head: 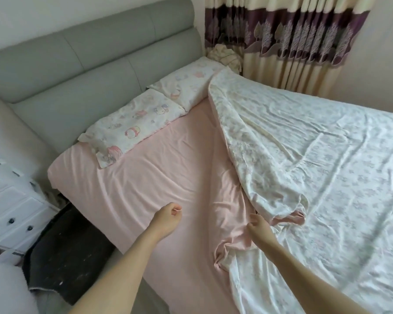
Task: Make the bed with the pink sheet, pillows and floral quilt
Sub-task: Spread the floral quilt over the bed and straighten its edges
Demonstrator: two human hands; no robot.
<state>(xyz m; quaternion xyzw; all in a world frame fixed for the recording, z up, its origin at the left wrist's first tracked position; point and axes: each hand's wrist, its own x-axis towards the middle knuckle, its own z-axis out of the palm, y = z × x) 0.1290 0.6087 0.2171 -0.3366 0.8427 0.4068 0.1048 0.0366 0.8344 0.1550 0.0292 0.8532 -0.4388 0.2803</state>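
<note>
Pink sheet (159, 177) under both hands' curled fingers (176, 210), quilt (304, 166) alongside.

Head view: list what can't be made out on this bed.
- Far pillow: its far end, hidden under the quilt.
- Sheet on the right: covered by the quilt.
- Bed's foot: cut off by the right edge.
- Right hand: whether it grips cloth, unclear.
</note>
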